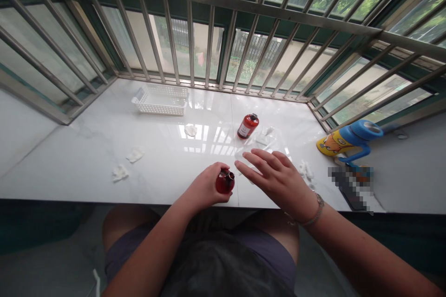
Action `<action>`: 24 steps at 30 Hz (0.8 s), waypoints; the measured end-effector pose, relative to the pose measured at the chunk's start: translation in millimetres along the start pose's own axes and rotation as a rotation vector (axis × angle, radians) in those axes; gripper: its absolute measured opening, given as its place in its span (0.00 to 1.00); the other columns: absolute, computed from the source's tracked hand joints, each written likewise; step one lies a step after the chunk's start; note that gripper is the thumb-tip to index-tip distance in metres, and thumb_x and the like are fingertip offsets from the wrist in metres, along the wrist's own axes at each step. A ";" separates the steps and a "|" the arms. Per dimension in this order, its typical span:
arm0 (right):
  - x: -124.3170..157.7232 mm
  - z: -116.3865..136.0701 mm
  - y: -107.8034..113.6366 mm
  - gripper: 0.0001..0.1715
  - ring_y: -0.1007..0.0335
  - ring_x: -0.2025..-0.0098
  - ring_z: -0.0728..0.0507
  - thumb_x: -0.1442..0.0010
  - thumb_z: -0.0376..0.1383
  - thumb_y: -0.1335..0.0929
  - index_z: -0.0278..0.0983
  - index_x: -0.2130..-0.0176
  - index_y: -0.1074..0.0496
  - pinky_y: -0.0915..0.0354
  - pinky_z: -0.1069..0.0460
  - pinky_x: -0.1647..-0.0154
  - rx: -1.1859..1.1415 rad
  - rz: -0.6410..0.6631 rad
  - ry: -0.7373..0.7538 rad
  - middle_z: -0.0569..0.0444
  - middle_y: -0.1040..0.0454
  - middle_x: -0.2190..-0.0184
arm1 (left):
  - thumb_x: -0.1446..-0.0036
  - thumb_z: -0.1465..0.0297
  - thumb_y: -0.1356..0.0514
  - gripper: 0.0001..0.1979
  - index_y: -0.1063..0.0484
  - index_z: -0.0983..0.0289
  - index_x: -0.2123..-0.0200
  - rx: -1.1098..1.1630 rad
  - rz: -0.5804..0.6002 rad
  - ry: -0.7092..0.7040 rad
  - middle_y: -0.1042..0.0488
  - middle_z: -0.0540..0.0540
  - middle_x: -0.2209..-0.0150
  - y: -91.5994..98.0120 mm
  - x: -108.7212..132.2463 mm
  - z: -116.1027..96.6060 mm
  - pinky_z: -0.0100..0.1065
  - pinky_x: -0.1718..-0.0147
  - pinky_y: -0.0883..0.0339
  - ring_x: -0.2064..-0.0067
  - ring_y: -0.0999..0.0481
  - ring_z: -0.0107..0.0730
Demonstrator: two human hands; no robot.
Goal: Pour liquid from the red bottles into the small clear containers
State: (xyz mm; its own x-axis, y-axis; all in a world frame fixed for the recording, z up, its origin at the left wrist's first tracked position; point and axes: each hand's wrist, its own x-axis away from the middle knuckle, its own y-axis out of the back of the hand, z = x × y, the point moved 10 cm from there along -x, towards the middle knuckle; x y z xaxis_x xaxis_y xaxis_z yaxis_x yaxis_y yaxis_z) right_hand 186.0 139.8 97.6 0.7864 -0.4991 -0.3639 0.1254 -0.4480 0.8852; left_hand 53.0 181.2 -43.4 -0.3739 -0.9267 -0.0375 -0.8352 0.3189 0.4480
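Note:
My left hand (208, 184) is wrapped round a small red bottle (225, 182) with an open neck, held upright at the near edge of the white marble sill (104, 148). Just right of it, my right hand (275, 176) hovers with fingers stretched out toward the bottle, holding nothing; a bracelet is on its wrist. A second red bottle (247, 125) with a dark cap lies tilted farther back on the sill. Clear plastic wrapping (261, 141) lies beside it.
A white plastic basket (160, 99) sits at the back left. Crumpled white tissue pieces (135, 154) (119, 172) (190, 130) lie scattered on the sill. A blue and yellow bottle (348, 139) lies at the right. Metal window bars (209, 32) enclose the sill.

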 end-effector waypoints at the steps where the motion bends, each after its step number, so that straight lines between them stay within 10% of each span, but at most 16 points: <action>1: -0.2 0.3 1.0 0.28 0.33 0.33 0.37 0.25 0.26 0.34 0.42 0.31 0.30 0.43 0.41 0.36 0.001 -0.004 0.002 0.50 0.25 0.35 | 0.53 0.69 0.25 0.35 0.33 0.53 0.43 0.002 0.000 -0.002 0.23 0.52 0.46 0.1 0.1 -0.2 0.42 0.47 0.27 0.47 0.21 0.45; 24: -5.2 5.5 -5.5 0.28 0.32 0.33 0.37 0.26 0.27 0.32 0.43 0.31 0.30 0.40 0.42 0.37 0.019 0.004 0.078 0.50 0.25 0.35 | 0.53 0.70 0.25 0.33 0.32 0.55 0.45 0.024 -0.018 -0.047 0.21 0.52 0.49 2.2 -0.6 -6.9 0.42 0.49 0.26 0.49 0.20 0.44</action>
State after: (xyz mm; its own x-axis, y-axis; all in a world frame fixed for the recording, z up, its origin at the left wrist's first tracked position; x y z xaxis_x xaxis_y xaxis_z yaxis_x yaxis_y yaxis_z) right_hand 177.9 140.7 93.0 0.8317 -0.4417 -0.3363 0.1113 -0.4609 0.8804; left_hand 54.1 181.1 -36.2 -0.3771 -0.9220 -0.0877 -0.8513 0.3078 0.4250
